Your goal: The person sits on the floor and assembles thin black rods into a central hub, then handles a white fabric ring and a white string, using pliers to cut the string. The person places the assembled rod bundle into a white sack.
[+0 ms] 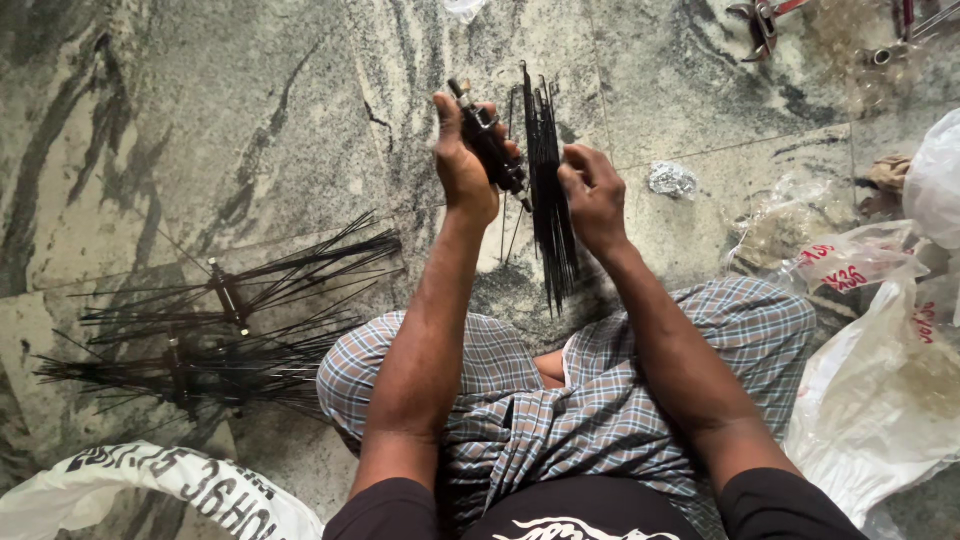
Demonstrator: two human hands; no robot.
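A person sits on a grey-veined stone floor (pixel 200 120), checked cloth (pixel 600 400) over the knees, both arms raised toward twelve o'clock. The left hand (pixel 462 160) is curled shut around a dark hub piece (pixel 490 145) with a metal fitting, its top end poking out above the thumb. The right hand (pixel 592 195) is just beside it at three o'clock, fingers pinched on a bundle of thin black rods (pixel 548 190) that stands nearly upright between the two hands, its tips fanning up toward twelve and its lower ends hanging down toward the lap. Whether the rods are joined to the hub cannot be told.

On the floor at nine o'clock lie two finished rod frames (pixel 220 320), spread flat like spokes, one just above the other. A white printed sack (pixel 170 490) sits at seven o'clock. Clear plastic bags (pixel 870 370) crowd the three to four o'clock side, well apart from the hands. A crumpled bit of foil (pixel 672 180) rests near the right hand at two o'clock, and red-handled pliers (pixel 762 20) lie at one o'clock, near the top edge
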